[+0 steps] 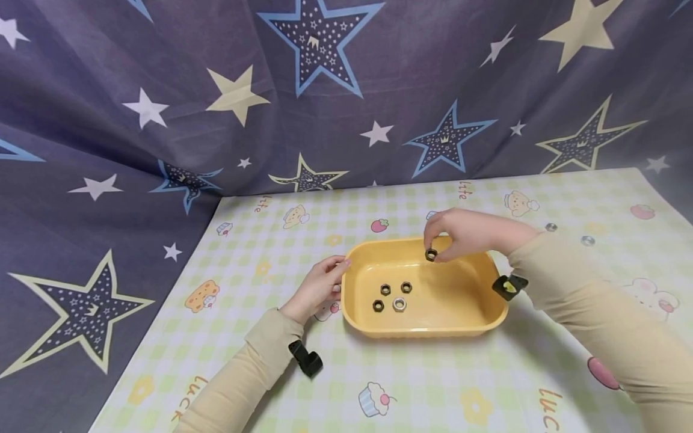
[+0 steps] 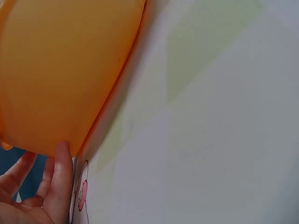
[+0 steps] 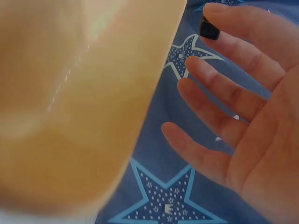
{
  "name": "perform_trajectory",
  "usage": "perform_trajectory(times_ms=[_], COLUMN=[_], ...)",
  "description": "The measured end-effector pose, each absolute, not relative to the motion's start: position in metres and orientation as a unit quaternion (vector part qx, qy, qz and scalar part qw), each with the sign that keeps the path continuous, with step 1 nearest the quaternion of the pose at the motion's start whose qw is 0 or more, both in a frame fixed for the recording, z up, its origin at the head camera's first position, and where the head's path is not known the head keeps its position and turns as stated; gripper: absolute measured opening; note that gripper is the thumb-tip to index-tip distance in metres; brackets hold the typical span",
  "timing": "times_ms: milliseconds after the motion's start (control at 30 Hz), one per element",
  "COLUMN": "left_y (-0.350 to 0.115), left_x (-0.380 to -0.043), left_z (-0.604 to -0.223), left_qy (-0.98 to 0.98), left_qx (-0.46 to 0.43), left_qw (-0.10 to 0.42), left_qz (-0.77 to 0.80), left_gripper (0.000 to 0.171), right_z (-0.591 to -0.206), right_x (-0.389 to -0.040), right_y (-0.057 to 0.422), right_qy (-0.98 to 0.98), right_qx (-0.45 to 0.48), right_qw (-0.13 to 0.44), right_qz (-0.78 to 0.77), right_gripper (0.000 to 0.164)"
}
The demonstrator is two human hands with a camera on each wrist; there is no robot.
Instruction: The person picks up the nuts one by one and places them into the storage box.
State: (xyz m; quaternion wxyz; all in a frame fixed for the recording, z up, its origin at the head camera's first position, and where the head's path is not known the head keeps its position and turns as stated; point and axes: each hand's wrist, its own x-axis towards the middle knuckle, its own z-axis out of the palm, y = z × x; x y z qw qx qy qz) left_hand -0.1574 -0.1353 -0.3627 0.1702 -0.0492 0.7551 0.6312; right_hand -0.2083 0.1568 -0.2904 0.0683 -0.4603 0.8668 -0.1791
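A yellow plastic basin stands on the table. Three dark hex nuts, among them one dark nut, and a silver nut lie on its floor, left of the middle. Over the far right part of the basin, my right hand pinches another dark nut between thumb and forefinger; its other fingers spread loosely in the right wrist view. My left hand rests against the basin's left end, a fingertip at the rim. In the left wrist view, fairly straight fingers touch the outer wall.
Two silver nuts lie on the table beyond my right forearm, a smaller-looking one and another. A checked cloth with printed cartoons covers the table. A dark star-patterned curtain hangs behind and to the left.
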Motion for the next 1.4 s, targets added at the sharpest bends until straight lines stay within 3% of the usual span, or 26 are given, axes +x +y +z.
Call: perform_trajectory(times_ms=[400, 1033, 1400], left_y=[-0.142, -0.142, -0.141], left_x=[-0.173, -0.174, -0.173], left_z=[-0.391, -0.394, -0.393], left_qy=[0.747, 0.753, 0.755], left_qx=[-0.047, -0.055, -0.06], left_qw=[0.174, 0.162, 0.158], left_qz=[0.64, 0.635, 0.634], left_gripper=[0.035, 0.035, 0.034], right_z=[-0.307, -0.323, -0.335], right_x=[-0.21, -0.206, -0.205], right_y=[0.133, 0.122, 0.121], right_qy=[0.859, 0.846, 0.847], right_qx=[-0.465, -0.483, -0.466], right_qw=[0.086, 0.085, 0.146], right_qz=[-0.196, -0.21, -0.211], right_gripper=[0.016, 0.018, 0.02])
